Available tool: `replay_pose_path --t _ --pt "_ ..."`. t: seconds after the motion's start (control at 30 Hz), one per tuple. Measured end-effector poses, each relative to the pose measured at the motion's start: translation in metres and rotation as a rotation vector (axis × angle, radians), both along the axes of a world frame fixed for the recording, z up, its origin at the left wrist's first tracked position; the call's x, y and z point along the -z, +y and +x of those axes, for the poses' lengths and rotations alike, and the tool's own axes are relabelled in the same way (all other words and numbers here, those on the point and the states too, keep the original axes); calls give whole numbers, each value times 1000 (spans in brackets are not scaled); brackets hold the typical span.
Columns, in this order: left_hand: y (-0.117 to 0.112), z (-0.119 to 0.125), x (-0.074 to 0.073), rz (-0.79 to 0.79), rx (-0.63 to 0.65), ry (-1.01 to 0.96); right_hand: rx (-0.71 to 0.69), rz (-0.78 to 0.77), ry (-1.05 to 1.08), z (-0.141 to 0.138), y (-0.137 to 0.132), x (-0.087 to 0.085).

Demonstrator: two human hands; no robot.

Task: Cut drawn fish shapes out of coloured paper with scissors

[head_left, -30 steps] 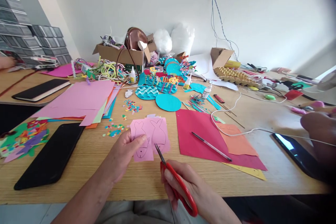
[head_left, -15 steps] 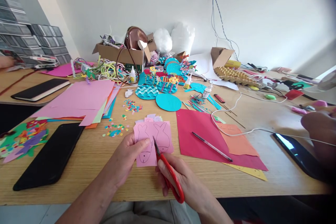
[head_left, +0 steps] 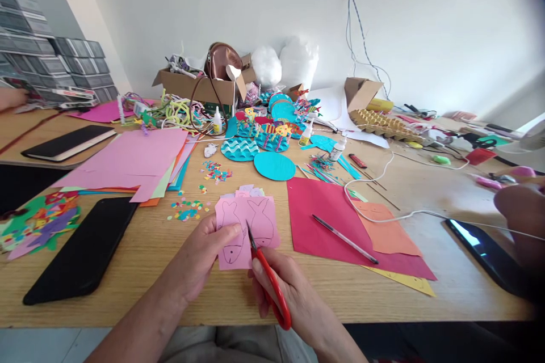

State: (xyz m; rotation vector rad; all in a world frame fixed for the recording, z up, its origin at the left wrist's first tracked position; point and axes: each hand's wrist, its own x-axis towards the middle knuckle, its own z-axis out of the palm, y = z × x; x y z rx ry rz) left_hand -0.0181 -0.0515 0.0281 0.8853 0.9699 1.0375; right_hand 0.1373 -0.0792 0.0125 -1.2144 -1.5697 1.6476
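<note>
Has just brought the tips of the red-handled scissors off the right fish drawing and into the strip between that and the left fish drawing, both inked side by side on the pink paper. Seems by this to have lined up the blades with the gap rather than with either outline. Pinching the pink paper by its left part in the left hand, with thumb pressed over the left drawing and fingers mostly hidden behind. Gripping the handles in the right hand, with fingers curled close; cannot tell the depth of any slit. Holding the pink paper over the near middle of the wooden table, left of the red sheet, with pale scraps showing beyond its far edge. Compared with one second ago, has drawn the right hand closer to the left and swung the handles in from the near right; against half a second ago, shows only a slight leftward shift of the handles. Leaves in the same places the pen aslant on the red sheet, confetti farther left, the turquoise oval beyond, and the black case near on the left.
</note>
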Motion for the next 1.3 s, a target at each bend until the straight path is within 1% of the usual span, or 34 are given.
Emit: replay_pose_path --t 0.17,0.33,0.63,0.73,0.9,1.03,1.2,1.3 --pt "0 -2 3 12 7 5 -7 -6 -10 0 0 -1" --pt "-1 -2 1 0 14 -3 -8 0 20 -1 0 3" --pt "1 -2 1 -1 4 -51 56 -14 85 -5 -2 12" --pt "1 -2 3 -3 33 -56 43 -35 80 -4 -1 10" --pt "-2 0 6 -50 134 -103 52 -47 100 -5 -1 4" --pt "-2 1 8 -76 119 -114 75 -57 105 -7 -2 7" --pt "-1 2 8 -73 80 -111 96 -61 120 -9 -2 12" --pt "-3 3 7 -85 122 -124 95 -54 110 -9 -1 11"
